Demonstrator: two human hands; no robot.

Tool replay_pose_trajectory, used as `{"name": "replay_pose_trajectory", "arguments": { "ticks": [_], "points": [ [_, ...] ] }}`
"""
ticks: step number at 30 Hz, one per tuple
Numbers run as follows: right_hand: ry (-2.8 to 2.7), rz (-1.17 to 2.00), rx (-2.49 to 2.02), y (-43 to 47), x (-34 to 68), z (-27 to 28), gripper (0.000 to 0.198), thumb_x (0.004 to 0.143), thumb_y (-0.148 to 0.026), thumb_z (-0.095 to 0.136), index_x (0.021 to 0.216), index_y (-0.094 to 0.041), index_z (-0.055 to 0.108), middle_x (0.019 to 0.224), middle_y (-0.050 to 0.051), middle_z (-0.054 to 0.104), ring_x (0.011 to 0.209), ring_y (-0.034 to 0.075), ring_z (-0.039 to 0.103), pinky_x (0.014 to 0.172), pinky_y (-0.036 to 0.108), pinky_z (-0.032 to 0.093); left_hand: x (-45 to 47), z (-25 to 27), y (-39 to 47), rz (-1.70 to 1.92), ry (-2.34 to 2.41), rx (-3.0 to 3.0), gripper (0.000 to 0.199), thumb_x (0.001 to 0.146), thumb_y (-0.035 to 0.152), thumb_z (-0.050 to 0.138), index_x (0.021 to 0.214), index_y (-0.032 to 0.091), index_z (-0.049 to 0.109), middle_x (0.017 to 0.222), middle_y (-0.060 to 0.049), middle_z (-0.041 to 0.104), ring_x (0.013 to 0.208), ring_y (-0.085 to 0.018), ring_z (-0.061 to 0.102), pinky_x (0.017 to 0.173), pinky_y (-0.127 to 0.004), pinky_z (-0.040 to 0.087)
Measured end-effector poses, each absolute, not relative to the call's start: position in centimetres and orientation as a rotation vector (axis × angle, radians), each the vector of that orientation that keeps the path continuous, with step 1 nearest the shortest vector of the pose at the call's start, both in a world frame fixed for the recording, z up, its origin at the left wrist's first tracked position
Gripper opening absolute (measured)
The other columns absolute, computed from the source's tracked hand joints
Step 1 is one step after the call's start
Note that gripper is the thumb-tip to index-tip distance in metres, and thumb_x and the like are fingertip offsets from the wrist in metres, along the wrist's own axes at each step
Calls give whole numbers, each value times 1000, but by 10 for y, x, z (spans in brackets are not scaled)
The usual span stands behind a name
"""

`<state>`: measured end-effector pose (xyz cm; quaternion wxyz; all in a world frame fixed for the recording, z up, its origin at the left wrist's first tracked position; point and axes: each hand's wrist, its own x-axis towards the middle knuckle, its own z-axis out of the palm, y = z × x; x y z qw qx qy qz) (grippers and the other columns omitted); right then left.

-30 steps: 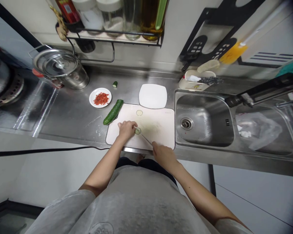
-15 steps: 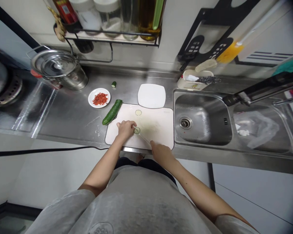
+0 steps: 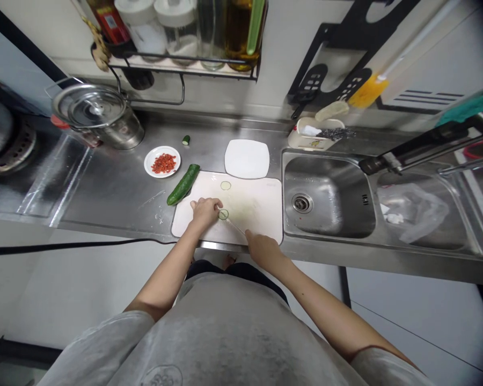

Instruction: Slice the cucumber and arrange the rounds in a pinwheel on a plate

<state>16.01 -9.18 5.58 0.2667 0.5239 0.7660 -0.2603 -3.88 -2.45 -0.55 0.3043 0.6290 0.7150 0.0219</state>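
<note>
Stainless-steel counter (image 3: 112,187) running along a pale wall; a white cutting board (image 3: 261,206) lies at its near edge and serves as the reference. Left hand (image 3: 205,213): over the left half of the board, fingers bent and drawn together, fingertips at a round cucumber slice (image 3: 223,215); whether they pinch it cannot be told. Right hand (image 3: 263,251): at the board's near edge, closed around the handle of a knife (image 3: 237,228), the handle itself hidden by the fist. Blade runs slantwise over the board toward the left fingertips, its tip end at the slice. Second slice (image 3: 225,185): flat, near the board's far edge. Long green cucumber (image 3: 183,185): slanted at the board's far left corner. Short cucumber end (image 3: 185,140): on the counter, beyond that corner. White dish (image 3: 147,163) of small red pieces (image 3: 163,163): left of the board, past the cucumber. White plate (image 3: 247,158): at the board's far edge. Sink basin (image 3: 346,209): just right of the board. Lidded steel pot (image 3: 124,128): farther off, beyond the board's left side.
</note>
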Motion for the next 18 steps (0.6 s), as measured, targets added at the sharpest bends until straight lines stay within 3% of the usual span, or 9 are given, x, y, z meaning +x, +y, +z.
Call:
{"name": "replay_pose_trajectory", "arguments": {
  "ticks": [11,18],
  "points": [
    [2017,-706,1392,-106,183,67,36,88,-5,35,119,-16,49,96,15,69,97,25,67,73,30,45,-35,-4,-28,17,1914,1746,29,80,16,45,93,27,69,98,-7,71,101,-28,50,84,-44,24],
    [2000,-769,1410,-115,199,61,32,90,-8,33,115,-16,51,96,13,69,94,24,66,71,29,42,-20,-6,-51,130,2018,1832,19,84,24,48,94,23,64,104,-11,63,104,-29,47,83,-44,25]
  ]
}}
